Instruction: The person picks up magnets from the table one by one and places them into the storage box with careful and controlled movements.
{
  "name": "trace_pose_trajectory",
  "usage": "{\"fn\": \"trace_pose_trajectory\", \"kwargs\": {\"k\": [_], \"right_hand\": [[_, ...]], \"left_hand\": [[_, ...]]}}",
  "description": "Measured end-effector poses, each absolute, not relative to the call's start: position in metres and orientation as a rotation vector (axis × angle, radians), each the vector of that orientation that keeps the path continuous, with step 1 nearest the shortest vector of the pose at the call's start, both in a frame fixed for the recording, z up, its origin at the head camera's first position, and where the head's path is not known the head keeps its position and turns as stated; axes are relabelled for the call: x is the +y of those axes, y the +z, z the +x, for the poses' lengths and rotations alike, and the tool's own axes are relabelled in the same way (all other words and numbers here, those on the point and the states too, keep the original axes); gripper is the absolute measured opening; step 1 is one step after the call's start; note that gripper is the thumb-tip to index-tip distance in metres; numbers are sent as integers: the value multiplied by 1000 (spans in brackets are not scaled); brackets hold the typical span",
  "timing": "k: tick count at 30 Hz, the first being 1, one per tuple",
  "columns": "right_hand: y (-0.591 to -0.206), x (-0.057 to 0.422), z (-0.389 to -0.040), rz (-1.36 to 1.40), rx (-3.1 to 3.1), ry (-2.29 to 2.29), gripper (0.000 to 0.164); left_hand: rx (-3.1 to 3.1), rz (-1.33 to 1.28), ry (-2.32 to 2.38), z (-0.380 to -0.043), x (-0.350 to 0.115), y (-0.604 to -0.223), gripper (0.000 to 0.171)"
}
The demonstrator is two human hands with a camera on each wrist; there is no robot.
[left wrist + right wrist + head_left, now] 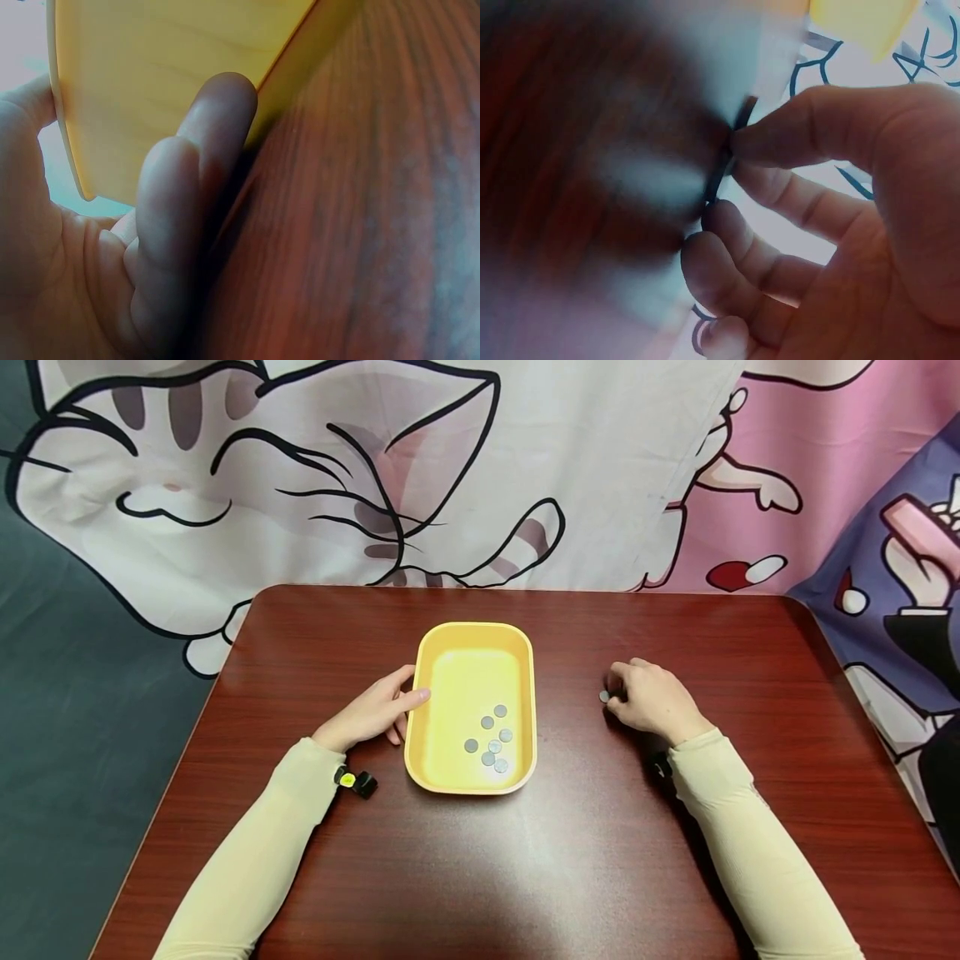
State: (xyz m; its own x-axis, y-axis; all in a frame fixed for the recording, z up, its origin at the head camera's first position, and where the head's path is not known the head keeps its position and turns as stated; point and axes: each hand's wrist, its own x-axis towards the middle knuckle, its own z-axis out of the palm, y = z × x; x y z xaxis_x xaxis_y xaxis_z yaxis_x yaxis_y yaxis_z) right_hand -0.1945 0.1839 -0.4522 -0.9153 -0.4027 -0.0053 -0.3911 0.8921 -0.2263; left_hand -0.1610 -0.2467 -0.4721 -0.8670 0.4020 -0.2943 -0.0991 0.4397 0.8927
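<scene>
A yellow rectangular tray (474, 647) lies on the table, with several silver coins (487, 722) spread over its near half. My left hand (375, 710) holds the tray's left side: the thumb laps over the rim and the fingers sit against the outer wall (172, 52). To the right of the tray, my right hand (652, 697) is down at the tabletop. Its thumb and fingertips pinch at a coin (603, 696), seen as a thin dark edge (746, 112) in the right wrist view. The fingers hide part of that coin.
The dark red-brown wooden table (570, 877) has rounded far corners. Behind it hangs a cloth (600, 460) with cartoon cat drawings. A small black device (365, 784) is at the left wrist. A black object (941, 785) stands beyond the right edge.
</scene>
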Motion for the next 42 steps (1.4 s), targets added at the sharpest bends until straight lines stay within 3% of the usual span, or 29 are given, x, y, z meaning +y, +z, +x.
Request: {"fn": "trace_pose_trajectory", "kwargs": {"k": [22, 30, 35, 42], "right_hand": [[-437, 172, -171, -765, 2835, -297, 21], [-439, 158, -162, -899, 2866, -287, 20], [-434, 149, -163, -979, 2872, -402, 20], [-422, 132, -169, -1182, 2921, -686, 16]], "left_hand": [[2206, 258, 1423, -162, -247, -474, 46], [2191, 275, 1419, -155, -241, -450, 47], [2192, 290, 1420, -153, -239, -442, 47], [2211, 261, 1403, -160, -244, -465, 46]]}}
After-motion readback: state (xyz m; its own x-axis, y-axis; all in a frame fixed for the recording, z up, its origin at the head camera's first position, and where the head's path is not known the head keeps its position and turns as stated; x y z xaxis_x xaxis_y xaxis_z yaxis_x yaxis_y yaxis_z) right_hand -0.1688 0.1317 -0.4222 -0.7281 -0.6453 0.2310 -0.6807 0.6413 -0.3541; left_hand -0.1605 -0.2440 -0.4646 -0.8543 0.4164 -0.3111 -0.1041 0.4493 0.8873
